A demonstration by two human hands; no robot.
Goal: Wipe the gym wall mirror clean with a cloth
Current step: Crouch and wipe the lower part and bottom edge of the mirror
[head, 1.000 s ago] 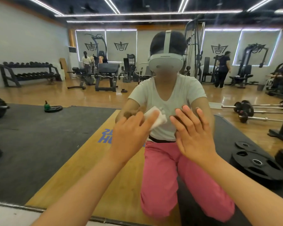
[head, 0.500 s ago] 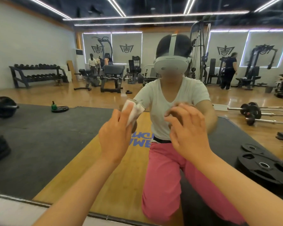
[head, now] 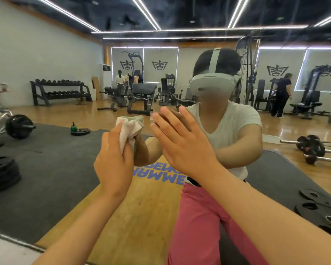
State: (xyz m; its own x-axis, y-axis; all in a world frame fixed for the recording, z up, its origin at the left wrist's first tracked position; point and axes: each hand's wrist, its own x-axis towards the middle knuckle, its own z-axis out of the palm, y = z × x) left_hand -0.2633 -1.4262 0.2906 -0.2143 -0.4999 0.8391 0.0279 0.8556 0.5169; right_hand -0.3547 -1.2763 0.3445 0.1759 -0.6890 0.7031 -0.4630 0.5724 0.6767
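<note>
The wall mirror (head: 61, 44) fills almost the whole view and reflects me kneeling in a white shirt and pink trousers. My left hand (head: 114, 161) grips a bunched white cloth (head: 129, 129) and holds it against the glass, left of centre. My right hand (head: 182, 142) lies flat on the mirror beside it, fingers straight and spread. The two hands are close together, about a thumb's width apart. Their reflections show just behind them.
The mirror's bottom edge (head: 13, 241) runs along the lower left above a pale strip. Reflected behind me are a dumbbell rack (head: 59, 90), benches, weight plates (head: 321, 211), barbells (head: 313, 148) and people standing at the far machines.
My left hand has carried the cloth leftward and upward across the glass. The right hand has flattened out on the mirror and followed left. My view has swung right and drawn closer.
</note>
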